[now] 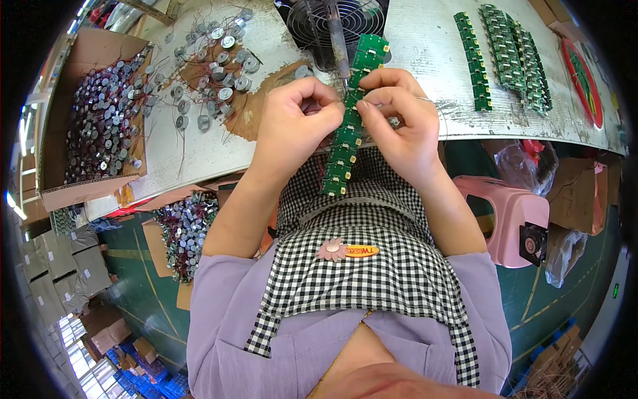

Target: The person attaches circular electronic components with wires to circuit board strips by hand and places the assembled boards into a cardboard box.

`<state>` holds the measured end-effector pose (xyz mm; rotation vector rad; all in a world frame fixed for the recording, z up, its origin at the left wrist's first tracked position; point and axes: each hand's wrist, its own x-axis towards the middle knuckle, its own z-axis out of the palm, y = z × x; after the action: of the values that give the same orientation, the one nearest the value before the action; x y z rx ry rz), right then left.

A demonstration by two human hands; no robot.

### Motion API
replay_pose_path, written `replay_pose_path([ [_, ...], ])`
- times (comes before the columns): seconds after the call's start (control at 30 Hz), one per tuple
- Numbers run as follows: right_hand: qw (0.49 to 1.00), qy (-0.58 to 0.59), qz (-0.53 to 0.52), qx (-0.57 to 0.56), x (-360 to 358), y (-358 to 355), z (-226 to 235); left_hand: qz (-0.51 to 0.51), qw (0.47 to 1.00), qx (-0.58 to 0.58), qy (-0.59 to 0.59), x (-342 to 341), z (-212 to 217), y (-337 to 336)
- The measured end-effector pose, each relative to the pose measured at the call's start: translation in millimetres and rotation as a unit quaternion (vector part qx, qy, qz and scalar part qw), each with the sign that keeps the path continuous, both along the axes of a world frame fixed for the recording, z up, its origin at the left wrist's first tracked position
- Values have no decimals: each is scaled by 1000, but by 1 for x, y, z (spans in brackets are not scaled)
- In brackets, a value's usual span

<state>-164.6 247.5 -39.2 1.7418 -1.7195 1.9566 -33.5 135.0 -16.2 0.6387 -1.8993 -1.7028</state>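
A long green strip of circuit boards (343,149) runs from below the fan to over my apron, at the table's front edge. My right hand (407,123) grips its right side between thumb and fingers. On the other side, my left hand (292,123) is closed in a pinch at the strip's edge; whatever small thing is between those fingertips is too small and hidden to name. The soldering iron (337,40) points down from the far side, its tip close to the strip between both hands.
A black fan (302,28) stands behind the iron. Small round silver parts with wires (226,93) lie on the table at left, beside a cardboard box (93,189) full of them. More board strips (473,63) and a red-rimmed tray (596,110) are at right. A pink stool (508,209) stands below.
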Motion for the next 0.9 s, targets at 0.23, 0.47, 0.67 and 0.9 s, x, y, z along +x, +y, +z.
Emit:
replay_pose_path([
  [0.23,999,-29,-10,44,10,11,-6,10,1000,16,-22,2,-4,4],
  [0.47,989,127,-74,-19,4,13,0,-84,995,-40,-46,5,0,-5],
  [0.67,979,-194,46,45,-2,16,-7,-51,994,35,-84,6,2,-4],
  [0.9,999,36,2,19,-2,2,-1,-13,999,-7,-29,-2,-1,-7],
])
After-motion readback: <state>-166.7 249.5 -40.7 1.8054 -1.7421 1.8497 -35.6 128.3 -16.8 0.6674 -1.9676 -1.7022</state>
